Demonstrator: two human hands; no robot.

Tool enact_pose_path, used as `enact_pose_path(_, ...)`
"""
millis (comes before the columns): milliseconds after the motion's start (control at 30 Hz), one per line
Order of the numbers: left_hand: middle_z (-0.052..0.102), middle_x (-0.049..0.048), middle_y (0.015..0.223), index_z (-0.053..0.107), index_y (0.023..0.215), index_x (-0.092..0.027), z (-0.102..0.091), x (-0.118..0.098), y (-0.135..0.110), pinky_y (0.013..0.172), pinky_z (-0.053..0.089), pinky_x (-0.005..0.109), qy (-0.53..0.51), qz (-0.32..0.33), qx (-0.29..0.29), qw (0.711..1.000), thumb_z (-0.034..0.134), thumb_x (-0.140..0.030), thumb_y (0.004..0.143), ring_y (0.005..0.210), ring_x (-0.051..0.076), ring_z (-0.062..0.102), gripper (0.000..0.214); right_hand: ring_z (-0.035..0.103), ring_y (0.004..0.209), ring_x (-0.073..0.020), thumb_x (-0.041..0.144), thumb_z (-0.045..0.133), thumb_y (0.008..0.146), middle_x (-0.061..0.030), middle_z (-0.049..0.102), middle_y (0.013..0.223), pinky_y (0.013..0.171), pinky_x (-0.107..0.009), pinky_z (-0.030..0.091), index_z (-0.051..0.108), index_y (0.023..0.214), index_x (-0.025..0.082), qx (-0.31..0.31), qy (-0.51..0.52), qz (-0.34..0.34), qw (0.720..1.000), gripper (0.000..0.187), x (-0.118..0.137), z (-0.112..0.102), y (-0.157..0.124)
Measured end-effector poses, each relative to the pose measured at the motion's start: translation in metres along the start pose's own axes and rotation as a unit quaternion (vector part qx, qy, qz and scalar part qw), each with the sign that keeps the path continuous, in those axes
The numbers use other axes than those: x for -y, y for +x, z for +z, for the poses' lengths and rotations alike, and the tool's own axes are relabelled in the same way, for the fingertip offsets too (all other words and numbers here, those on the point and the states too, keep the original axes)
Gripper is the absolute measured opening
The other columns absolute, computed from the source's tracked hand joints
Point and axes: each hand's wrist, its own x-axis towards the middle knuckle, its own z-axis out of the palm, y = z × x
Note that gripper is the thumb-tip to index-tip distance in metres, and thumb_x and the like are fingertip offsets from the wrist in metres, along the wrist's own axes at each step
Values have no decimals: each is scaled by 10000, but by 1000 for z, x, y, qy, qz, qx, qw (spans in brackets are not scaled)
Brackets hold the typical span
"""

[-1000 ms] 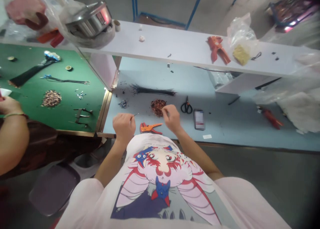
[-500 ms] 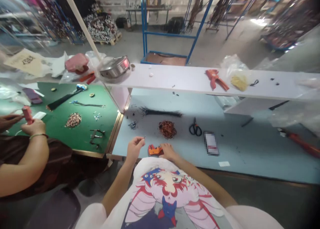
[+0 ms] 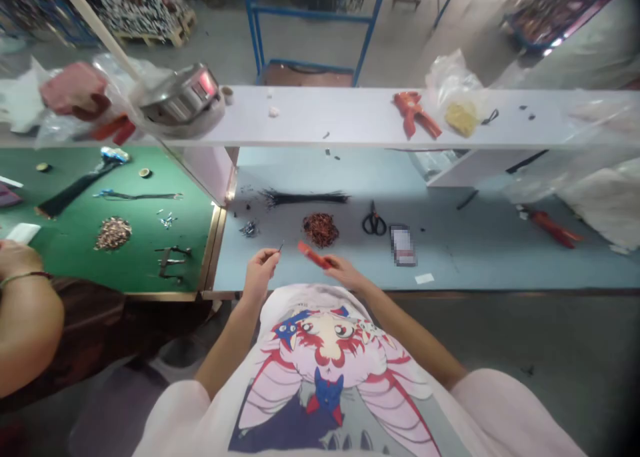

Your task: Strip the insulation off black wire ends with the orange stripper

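Pale blue tabletop [image 3: 490, 257] runs along the near edge of a workshop bench, and just above that edge the person's two hands meet. Left hand [image 3: 260, 270] has its fingertips pinched together on a short dark wire piece [image 3: 280, 246], held up off the table. Right hand [image 3: 345, 274] is closed around the orange-handled pliers [image 3: 314, 254], raised and pointing toward the wire, tip close to it but not yet touching as far as the blur lets one tell.

Just beyond the hands lies a heap of reddish-brown small parts [image 3: 321, 228], with a little cluster of grey metal bits [image 3: 249, 228] to its left and black scissors [image 3: 373, 221] and a phone [image 3: 402, 245] to its right. Farther back a bundle of black wires [image 3: 305, 197] lies flat. Judging by that full bundle and the large heap, most pieces appear unworked, with one in hand.

Beyond, a white shelf [image 3: 350, 120] carries another orange tool [image 3: 414, 112]. At left, a co-worker's arm [image 3: 25, 317] rests by a green mat [image 3: 75, 244].
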Motion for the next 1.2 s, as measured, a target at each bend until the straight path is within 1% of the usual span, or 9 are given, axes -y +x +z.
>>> enact_pose_path(100,511,-61,577,652,778,-174,6,1,-4,427,245,183,22,7,0,1000,720,-339,584,451,32,339,264,659,828,-207,206,409,778,-95,688,942,654,-299,513,576,1090,141,15,113,31,993,360,3,-6,-20)
enact_pose_path(167,568,-40,628,673,788,-184,13,-2,-8,482,323,197,39,32,6,999,711,-324,607,508,53,411,232,667,753,-209,259,388,828,-112,685,883,604,-309,523,553,1094,123,26,187,51,981,342,10,-8,-35)
enact_pose_path(233,630,-9,708,693,803,-191,19,-7,-13,578,401,219,68,83,16,994,702,-326,639,612,88,507,213,663,702,-201,351,418,865,-102,672,850,594,-316,532,533,1105,128,67,295,53,952,347,20,-12,-49)
enact_pose_path(333,668,13,774,701,803,-192,25,-13,-19,666,441,241,108,150,20,983,689,-336,681,712,120,565,189,646,650,-182,432,577,818,-76,656,813,577,-308,533,538,1093,135,138,420,31,896,406,37,-21,-65)
enact_pose_path(400,659,6,747,690,784,-188,26,-15,-22,656,440,236,110,161,12,981,687,-333,692,694,117,562,171,644,643,-185,435,630,790,-72,656,798,551,-302,530,546,1076,132,167,441,27,881,425,47,-26,-70)
enact_pose_path(600,630,-8,704,673,764,-190,27,-21,-33,620,427,218,103,214,0,971,676,-291,725,654,98,539,109,659,676,-185,442,602,822,-64,661,809,577,-299,533,547,1065,137,222,507,23,833,394,64,-31,-74)
enact_pose_path(800,594,-8,708,685,785,-195,29,-27,-43,582,386,212,136,289,6,948,644,-258,775,630,84,499,76,655,660,-175,483,633,788,-45,646,793,584,-302,527,552,1043,157,268,489,13,830,421,72,-38,-79)
enact_pose_path(933,577,-11,713,698,816,-202,30,-27,-44,558,356,210,133,326,17,936,644,-219,789,612,74,464,63,650,649,-172,465,640,794,-34,641,757,615,-318,535,556,1016,163,283,482,7,829,384,75,-42,-83)
enact_pose_path(1200,530,-28,671,693,823,-216,28,-30,-44,542,342,215,124,372,42,919,666,-167,778,602,68,460,73,644,614,-163,437,608,837,-46,644,716,554,-282,531,536,989,134,279,462,-24,841,346,82,-42,-90)
